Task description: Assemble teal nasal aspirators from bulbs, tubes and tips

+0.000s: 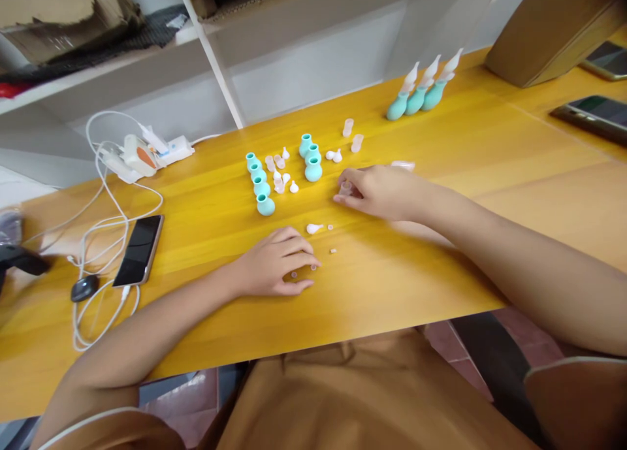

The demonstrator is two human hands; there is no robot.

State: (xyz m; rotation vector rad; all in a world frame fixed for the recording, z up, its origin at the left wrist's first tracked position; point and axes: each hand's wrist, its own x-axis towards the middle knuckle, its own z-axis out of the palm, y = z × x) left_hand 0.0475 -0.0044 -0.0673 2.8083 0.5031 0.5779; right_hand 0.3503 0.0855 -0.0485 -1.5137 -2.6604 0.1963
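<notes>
My left hand (pixel 278 263) rests over the wood table with its fingers apart. A tiny ring (pixel 313 267) lies at its fingertips, and another small ring (pixel 294 275) sits between thumb and fingers. My right hand (pixel 379 192) has its thumb and fingers closed around a translucent small cup (pixel 345 188) at the table surface. Between the hands lie a white teardrop-shaped tip (pixel 314 228) and a small pale piece (pixel 333 251). Beyond them stand teal rubber bulbs (pixel 313 169) in a row of three, and several more teal bulbs (pixel 261 187) to the left.
White tips and translucent cups (pixel 357 143) lie among the bulbs. Three assembled bulb aspirators (pixel 415 100) stand at the back right, near a cardboard box (pixel 553 29) and phones (pixel 595 115). At left are a phone (pixel 140 251), white cables and a power strip (pixel 142 159).
</notes>
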